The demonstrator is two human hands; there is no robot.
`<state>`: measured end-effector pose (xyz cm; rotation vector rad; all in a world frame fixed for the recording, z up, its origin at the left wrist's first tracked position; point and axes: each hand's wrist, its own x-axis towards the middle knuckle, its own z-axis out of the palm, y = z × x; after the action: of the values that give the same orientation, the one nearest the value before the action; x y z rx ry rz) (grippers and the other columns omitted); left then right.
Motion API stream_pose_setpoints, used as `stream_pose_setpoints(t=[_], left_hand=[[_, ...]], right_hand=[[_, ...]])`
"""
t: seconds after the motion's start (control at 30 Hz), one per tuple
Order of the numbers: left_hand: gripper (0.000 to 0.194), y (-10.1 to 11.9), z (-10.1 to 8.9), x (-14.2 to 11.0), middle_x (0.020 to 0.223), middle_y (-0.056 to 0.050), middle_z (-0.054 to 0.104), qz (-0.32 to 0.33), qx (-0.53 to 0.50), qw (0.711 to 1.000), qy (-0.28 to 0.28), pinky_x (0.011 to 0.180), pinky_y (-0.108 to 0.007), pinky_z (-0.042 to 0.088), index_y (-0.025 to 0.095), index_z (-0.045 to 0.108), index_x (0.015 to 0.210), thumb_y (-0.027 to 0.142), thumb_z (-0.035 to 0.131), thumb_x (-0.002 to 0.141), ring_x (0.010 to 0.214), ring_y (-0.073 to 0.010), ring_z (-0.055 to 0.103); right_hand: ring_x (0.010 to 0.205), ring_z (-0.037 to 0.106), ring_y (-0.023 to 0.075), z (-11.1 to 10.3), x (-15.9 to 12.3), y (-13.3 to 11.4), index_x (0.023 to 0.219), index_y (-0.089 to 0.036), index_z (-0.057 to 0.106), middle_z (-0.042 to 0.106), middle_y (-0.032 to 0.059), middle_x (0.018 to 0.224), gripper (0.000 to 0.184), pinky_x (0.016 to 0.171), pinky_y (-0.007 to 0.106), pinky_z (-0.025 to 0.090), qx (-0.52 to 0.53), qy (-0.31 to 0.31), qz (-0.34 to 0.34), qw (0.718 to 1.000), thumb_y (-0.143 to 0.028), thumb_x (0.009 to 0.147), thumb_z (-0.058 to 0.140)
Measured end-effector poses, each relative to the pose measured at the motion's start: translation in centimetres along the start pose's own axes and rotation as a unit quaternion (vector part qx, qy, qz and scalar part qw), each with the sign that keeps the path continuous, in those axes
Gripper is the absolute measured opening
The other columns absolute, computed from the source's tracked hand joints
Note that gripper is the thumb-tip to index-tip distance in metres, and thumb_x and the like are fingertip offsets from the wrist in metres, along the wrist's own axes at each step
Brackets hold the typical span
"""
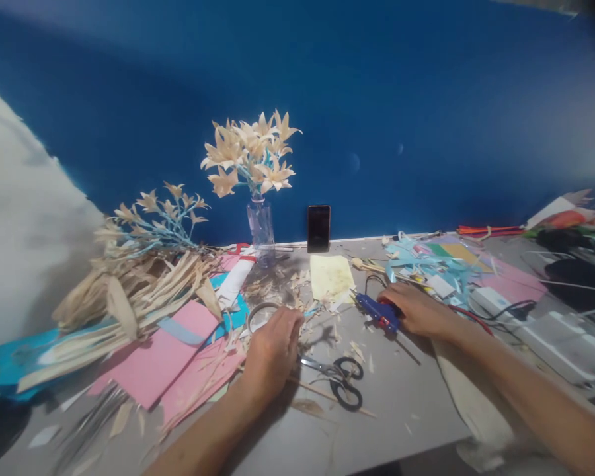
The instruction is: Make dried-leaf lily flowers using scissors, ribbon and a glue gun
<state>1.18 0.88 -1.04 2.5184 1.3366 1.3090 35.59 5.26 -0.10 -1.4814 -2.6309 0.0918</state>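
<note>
My right hand (411, 307) is closed on a blue hot glue gun (377, 312), whose nozzle points left and a little up toward the middle of the table. A glue stick juts from its back end. To its left, my left hand (274, 347) has its fingers pressed together in a pinch. A thin pale blue bit shows by the fingertips, but what they hold is too small to make out. Black-handled scissors (340, 380) lie just right of my left hand, beside a thin wooden stick. A yellow paper square (331, 277) lies behind, between the hands.
A clear bottle (260, 228) holds cream husk-like flowers (252, 152). A phone (318, 228) leans on the blue wall. Dried husks (143, 297) and pink paper (173, 350) cover the left. Blue ribbons (426, 254) and a white power strip (545, 337) are right. Scraps litter the middle.
</note>
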Motion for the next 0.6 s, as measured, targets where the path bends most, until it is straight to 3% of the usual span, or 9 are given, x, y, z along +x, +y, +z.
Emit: stream_pose_setpoints(t=[0.17, 0.27, 0.33, 0.4, 0.47, 0.6], left_hand=[[0.021, 0.1, -0.1, -0.1, 0.074, -0.002, 0.063, -0.028, -0.014, 0.999, -0.009, 0.065, -0.027, 0.046, 0.020, 0.061, 0.086, 0.018, 0.044, 0.098, 0.070, -0.0163, 0.060], [0.021, 0.4, -0.1, -0.2, 0.074, -0.002, 0.063, -0.026, -0.024, 0.999, -0.004, 0.064, -0.027, 0.046, 0.020, 0.061, 0.086, 0.017, 0.044, 0.098, 0.069, -0.0163, 0.060], [0.019, 0.6, 0.0, -0.2, 0.076, -0.002, 0.064, -0.030, -0.038, 0.999, -0.002, 0.065, -0.027, 0.046, 0.020, 0.061, 0.087, 0.016, 0.045, 0.098, 0.070, -0.0161, 0.061], [0.018, 0.7, 0.0, -0.3, 0.078, -0.002, 0.065, -0.041, -0.057, 0.998, 0.000, 0.067, -0.026, 0.047, 0.019, 0.062, 0.089, 0.016, 0.047, 0.097, 0.072, -0.0159, 0.062], [0.017, 0.8, 0.0, -0.3, 0.079, -0.002, 0.065, -0.053, -0.068, 0.996, 0.005, 0.069, -0.026, 0.047, 0.019, 0.062, 0.089, 0.016, 0.048, 0.097, 0.073, -0.0156, 0.062], [0.018, 0.8, -0.1, -0.2, 0.079, -0.002, 0.066, -0.061, -0.073, 0.995, 0.008, 0.069, -0.027, 0.047, 0.019, 0.063, 0.088, 0.016, 0.048, 0.097, 0.073, -0.0154, 0.062]], right_hand=[[0.102, 0.061, 0.0248, -1.2, -0.1, -0.7, 0.117, -0.019, 0.065, 0.066, 0.0114, 0.112, 0.050, 0.085, 0.032, 0.045, -0.007, -0.001, -0.011, 1.000, -0.002, 0.072, 0.056], [0.094, 0.063, 0.0242, -2.4, 0.1, -3.0, 0.104, -0.023, 0.070, 0.071, 0.0086, 0.104, 0.026, 0.080, 0.034, 0.046, 0.015, 0.083, 0.033, 0.996, -0.016, 0.084, 0.056], [0.083, 0.064, 0.0208, -2.9, 0.7, -5.6, 0.091, -0.022, 0.072, 0.072, 0.0046, 0.091, 0.019, 0.074, 0.031, 0.046, 0.141, 0.114, 0.070, 0.981, -0.031, 0.092, 0.054], [0.065, 0.059, 0.0167, -2.7, 1.6, -8.5, 0.081, -0.020, 0.071, 0.068, 0.0011, 0.072, 0.023, 0.061, 0.027, 0.043, 0.316, 0.072, 0.104, 0.940, -0.038, 0.089, 0.058], [0.060, 0.054, 0.0141, -2.1, 2.6, -10.9, 0.077, -0.018, 0.069, 0.064, -0.0003, 0.066, 0.023, 0.056, 0.026, 0.038, 0.442, 0.041, 0.125, 0.887, -0.039, 0.084, 0.065], [0.060, 0.047, 0.0111, -0.7, 4.1, -13.4, 0.076, -0.017, 0.066, 0.058, -0.0026, 0.068, 0.028, 0.057, 0.025, 0.035, 0.630, 0.064, 0.139, 0.761, -0.042, 0.071, 0.079]])
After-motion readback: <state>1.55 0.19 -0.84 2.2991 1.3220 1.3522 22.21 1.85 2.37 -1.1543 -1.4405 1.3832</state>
